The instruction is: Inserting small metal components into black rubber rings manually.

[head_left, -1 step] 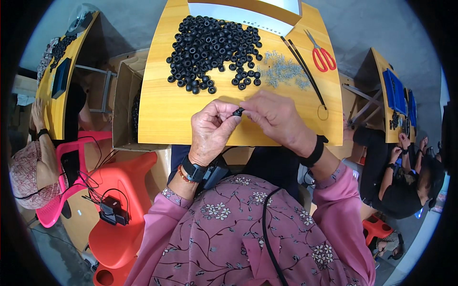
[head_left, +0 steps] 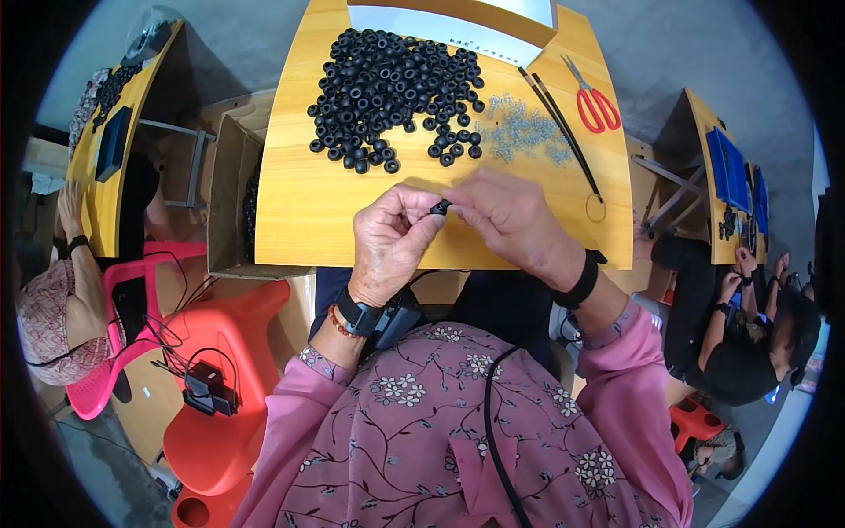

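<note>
Above the near edge of the table, my left hand point(head_left: 393, 236) pinches a small black ring-shaped piece point(head_left: 439, 208) between thumb and fingertips. Close against it on the right is my right hand point(head_left: 509, 216), its fingers pressed together at the piece; whatever lies in that pinch is too small to make out. Beyond my hands spreads a large heap of similar black ring-shaped pieces point(head_left: 387, 88), several of them loose at its near side. Right of the heap lies a scatter of tiny clear bits point(head_left: 519, 132).
Scissors with red handles point(head_left: 597, 107) and two thin black rods point(head_left: 563, 128), a wire loop at one end, lie on the yellow table point(head_left: 295, 211). A white box point(head_left: 458, 31) stands at the back. Left are a cardboard box point(head_left: 231, 189) and a red chair point(head_left: 211, 440). Other people sit at both sides.
</note>
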